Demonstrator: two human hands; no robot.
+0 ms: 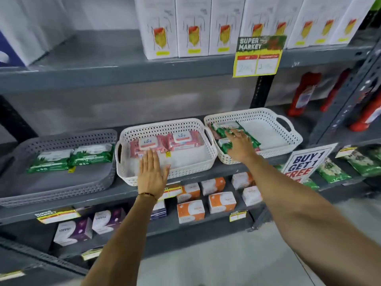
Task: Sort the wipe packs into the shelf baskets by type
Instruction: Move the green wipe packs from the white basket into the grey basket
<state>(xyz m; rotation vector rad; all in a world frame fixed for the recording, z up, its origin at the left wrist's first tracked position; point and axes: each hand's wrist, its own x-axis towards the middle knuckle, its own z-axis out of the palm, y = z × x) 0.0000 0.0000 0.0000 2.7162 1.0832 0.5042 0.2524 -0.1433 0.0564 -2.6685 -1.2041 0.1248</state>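
Observation:
Three baskets stand in a row on the middle shelf. The grey basket (61,182) at left holds two green wipe packs (70,157). The white middle basket (165,172) holds two pink wipe packs (181,140). My left hand (152,174) lies flat over its front wall, fingertips touching the left pink pack (147,144). The white right basket (274,139) holds dark green leaf-print packs (226,129) at its left end, with a pink pack partly hidden below them. My right hand (239,145) rests on the green packs, fingers spread.
Tall white cartons (193,27) fill the top shelf. A yellow price tag (257,58) hangs from its edge. Red bottles (303,93) stand at the right. Orange boxes (191,209) and purple boxes (74,230) sit on the lower shelf. A "Buy 1 Get 1 Free" sign (305,164) stands beside the right basket.

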